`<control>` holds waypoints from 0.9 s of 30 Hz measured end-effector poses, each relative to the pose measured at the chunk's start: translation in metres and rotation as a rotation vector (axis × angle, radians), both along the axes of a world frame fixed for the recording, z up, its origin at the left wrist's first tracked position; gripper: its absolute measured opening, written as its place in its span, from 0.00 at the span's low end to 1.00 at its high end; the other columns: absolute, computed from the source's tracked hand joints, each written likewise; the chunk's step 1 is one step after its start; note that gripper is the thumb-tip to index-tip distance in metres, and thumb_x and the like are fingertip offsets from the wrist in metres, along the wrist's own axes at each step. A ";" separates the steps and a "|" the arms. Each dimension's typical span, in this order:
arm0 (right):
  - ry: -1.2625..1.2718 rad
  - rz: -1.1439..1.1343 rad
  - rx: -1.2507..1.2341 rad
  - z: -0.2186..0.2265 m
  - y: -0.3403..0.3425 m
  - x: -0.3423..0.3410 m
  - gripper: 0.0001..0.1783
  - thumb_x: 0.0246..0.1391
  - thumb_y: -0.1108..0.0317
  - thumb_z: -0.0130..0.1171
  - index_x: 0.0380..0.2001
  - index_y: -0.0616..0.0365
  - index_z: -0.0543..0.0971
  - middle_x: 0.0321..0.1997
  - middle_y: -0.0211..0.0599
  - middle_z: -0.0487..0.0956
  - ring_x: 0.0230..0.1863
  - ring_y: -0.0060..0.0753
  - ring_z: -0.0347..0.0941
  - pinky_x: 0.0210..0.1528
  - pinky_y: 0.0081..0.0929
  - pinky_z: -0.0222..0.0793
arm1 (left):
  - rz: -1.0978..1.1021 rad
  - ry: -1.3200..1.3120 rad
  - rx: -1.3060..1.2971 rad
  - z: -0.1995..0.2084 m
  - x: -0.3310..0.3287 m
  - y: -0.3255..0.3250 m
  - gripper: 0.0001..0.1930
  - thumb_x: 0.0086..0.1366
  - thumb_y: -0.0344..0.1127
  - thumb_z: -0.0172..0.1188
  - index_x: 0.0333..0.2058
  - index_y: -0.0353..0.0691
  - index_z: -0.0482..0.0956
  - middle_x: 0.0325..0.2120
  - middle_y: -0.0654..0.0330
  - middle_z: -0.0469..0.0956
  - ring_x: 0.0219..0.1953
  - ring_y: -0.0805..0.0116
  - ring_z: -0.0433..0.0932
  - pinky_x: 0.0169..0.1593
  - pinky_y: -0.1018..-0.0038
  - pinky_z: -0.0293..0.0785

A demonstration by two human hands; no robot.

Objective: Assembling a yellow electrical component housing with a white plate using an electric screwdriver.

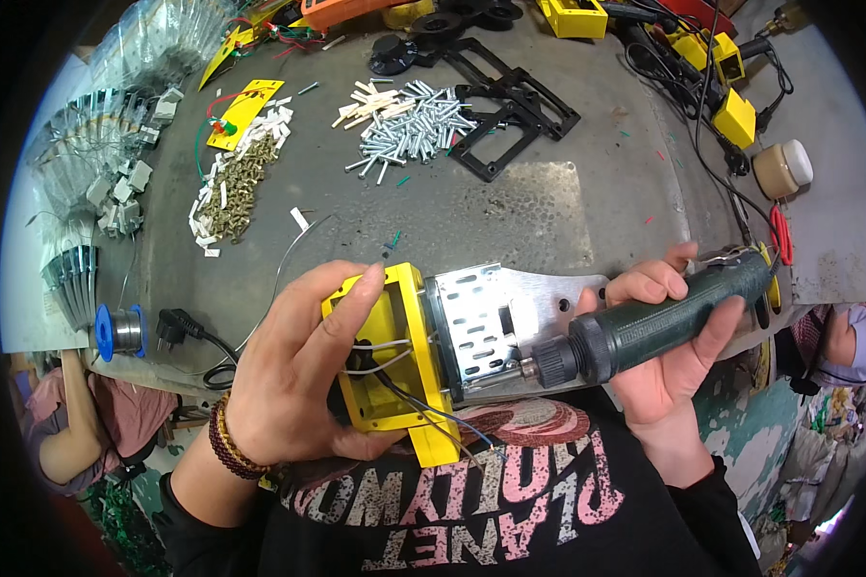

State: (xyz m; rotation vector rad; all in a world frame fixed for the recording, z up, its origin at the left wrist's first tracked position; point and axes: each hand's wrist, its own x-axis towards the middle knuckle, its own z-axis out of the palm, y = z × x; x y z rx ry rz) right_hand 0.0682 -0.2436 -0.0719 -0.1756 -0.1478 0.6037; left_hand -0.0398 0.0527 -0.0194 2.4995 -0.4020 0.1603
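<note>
My left hand [284, 370] is closed round a yellow rectangular housing [414, 322], thumb and fingers on opposite sides. White and black wires [409, 392] run out of its hollow side, and some hang with bare ends. A slotted silver bracket [467, 313] is joined to the housing's right side, with a smooth flat metal plate [548, 288] reaching out beyond it. In my right hand [659, 385] lies a dark green electric screwdriver [659, 322], gripped along its body. Its bit points left at the bracket's lower corner; whether it sits in a screw there is too small to tell.
On the grey table lie a heap of silver screws [419, 125], brass-coloured screws [236, 192] and black frames [520, 115]. A solder spool [120, 332] and black plug [178, 329] are at left. A jar [781, 170] stands right, near cables. Other people sit at both sides.
</note>
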 end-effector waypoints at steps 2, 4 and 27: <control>0.057 -0.021 -0.027 0.001 -0.002 -0.003 0.24 0.54 0.57 0.71 0.52 0.39 0.74 0.43 0.19 0.72 0.54 0.25 0.68 0.77 0.63 0.42 | -0.009 -0.001 -0.002 0.000 0.001 -0.001 0.54 0.36 0.41 0.80 0.65 0.37 0.66 0.55 0.46 0.70 0.53 0.46 0.75 0.54 0.59 0.75; 0.037 -0.019 -0.035 0.000 -0.001 -0.004 0.22 0.54 0.59 0.71 0.51 0.39 0.74 0.43 0.18 0.72 0.54 0.25 0.69 0.77 0.61 0.43 | -0.005 0.002 -0.007 0.001 0.001 -0.001 0.54 0.35 0.41 0.79 0.65 0.36 0.66 0.55 0.45 0.70 0.53 0.45 0.75 0.54 0.59 0.75; -0.019 -0.044 -0.113 0.006 0.003 -0.011 0.22 0.51 0.63 0.73 0.48 0.37 0.76 0.43 0.19 0.73 0.54 0.23 0.70 0.77 0.50 0.46 | -0.015 -0.034 0.008 -0.002 -0.001 0.001 0.56 0.33 0.42 0.80 0.65 0.35 0.65 0.55 0.45 0.71 0.54 0.44 0.73 0.57 0.59 0.72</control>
